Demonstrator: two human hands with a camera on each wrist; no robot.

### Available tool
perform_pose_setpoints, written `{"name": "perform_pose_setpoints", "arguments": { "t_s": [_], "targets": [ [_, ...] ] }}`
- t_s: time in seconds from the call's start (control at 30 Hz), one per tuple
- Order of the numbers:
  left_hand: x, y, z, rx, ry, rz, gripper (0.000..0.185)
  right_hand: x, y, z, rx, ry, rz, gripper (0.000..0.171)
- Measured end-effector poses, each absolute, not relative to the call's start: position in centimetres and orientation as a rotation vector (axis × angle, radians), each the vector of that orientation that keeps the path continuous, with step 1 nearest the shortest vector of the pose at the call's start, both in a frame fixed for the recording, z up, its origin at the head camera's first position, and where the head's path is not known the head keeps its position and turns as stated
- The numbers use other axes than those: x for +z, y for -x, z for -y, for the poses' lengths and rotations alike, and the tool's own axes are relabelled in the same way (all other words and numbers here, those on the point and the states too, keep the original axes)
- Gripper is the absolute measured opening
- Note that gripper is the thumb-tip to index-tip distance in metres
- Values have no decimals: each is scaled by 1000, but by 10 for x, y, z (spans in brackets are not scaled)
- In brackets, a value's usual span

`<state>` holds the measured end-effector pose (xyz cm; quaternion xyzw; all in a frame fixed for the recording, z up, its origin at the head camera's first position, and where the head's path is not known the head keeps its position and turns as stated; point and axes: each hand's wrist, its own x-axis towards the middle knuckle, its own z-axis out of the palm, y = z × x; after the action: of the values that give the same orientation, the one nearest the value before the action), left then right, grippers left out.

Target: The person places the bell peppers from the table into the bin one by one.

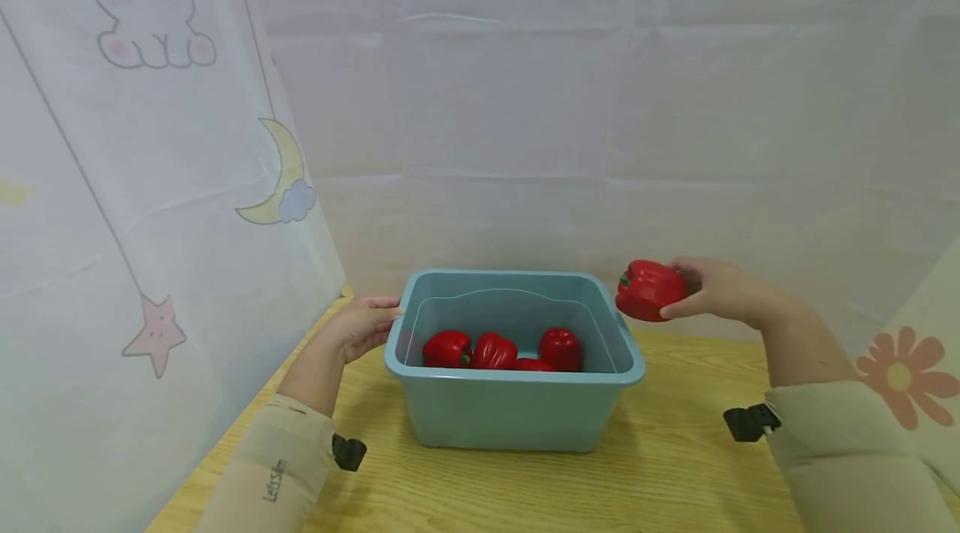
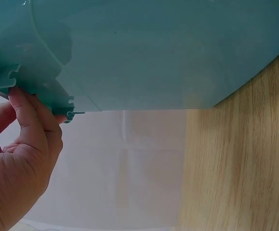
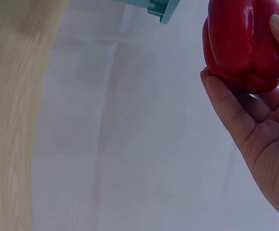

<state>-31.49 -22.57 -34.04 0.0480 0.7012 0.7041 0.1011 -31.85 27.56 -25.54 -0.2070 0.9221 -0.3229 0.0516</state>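
Note:
A blue-green plastic bin (image 1: pixel 510 412) stands on the table with several red bell peppers inside, among them one at the left (image 1: pixel 447 348) and one at the right (image 1: pixel 561 349). My left hand (image 1: pixel 365 326) pinches the bin's left rim; in the left wrist view, the thumb and fingers of the left hand (image 2: pixel 29 139) close on the rim's underside. Beyond the bin's right rim, my right hand (image 1: pixel 716 291) holds another red bell pepper (image 1: pixel 649 291) in the air. The right wrist view has this pepper (image 3: pixel 243 45) between thumb and fingers, its far side hidden.
The wooden table (image 1: pixel 675 433) carries the bin near its back edge. A pale printed cloth (image 1: pixel 510 116) hangs behind and along the left side, with a flower print (image 1: pixel 897 377) at the right. Small black mounts (image 1: pixel 348 452) sit on both sleeves.

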Motion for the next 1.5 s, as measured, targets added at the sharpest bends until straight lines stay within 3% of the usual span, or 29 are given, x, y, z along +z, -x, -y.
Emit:
{"name": "perform_pose_setpoints", "arguments": {
  "t_s": [0.73,1.5],
  "targets": [
    [-339,317,226,2049,-123,-2097,42,-225,318,-210,-875,831,-2687,56],
    [-339,321,227,2022,-104,-2125,42,-219,320,-180,-812,871,-2648,58]
  ]
}}
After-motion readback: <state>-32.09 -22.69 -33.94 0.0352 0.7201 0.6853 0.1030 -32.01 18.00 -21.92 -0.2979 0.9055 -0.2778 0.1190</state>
